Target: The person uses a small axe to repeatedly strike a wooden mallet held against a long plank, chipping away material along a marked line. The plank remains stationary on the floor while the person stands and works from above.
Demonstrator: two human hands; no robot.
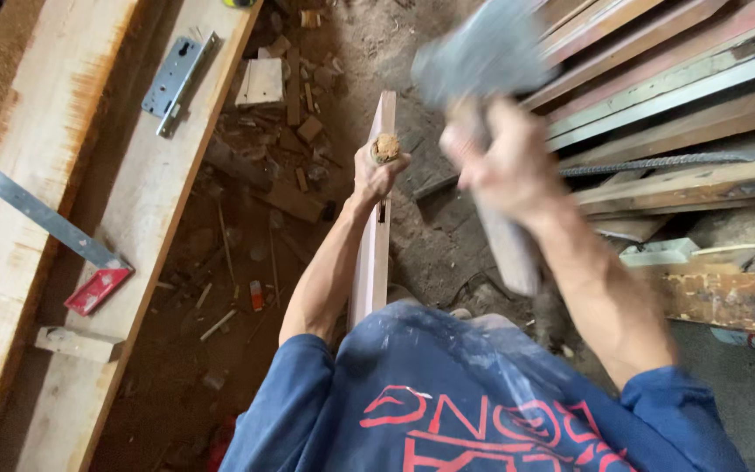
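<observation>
Dirt floor (447, 236) lies under me, with wood bits (294, 122) and chips all over it. My left hand (376, 170) is closed around a chisel; I can only see the round, worn wooden top of the chisel handle (385, 148) poking out of my fist. It stands on the thin edge of a pale board (371, 262) that runs away from my body, and a dark slot in the board shows just below my fist. My right hand (500, 162) is closed tight on the wooden handle of a hammer (482, 61). The grey head is up high and looks blurry. It is above the chisel and not touching it. Off to my left are two long planks (146, 218). A metal lock plate (176, 79) lies on one, and a square with a red handle (54, 232) lies across them. More boards are stacked on my right (675, 105).
</observation>
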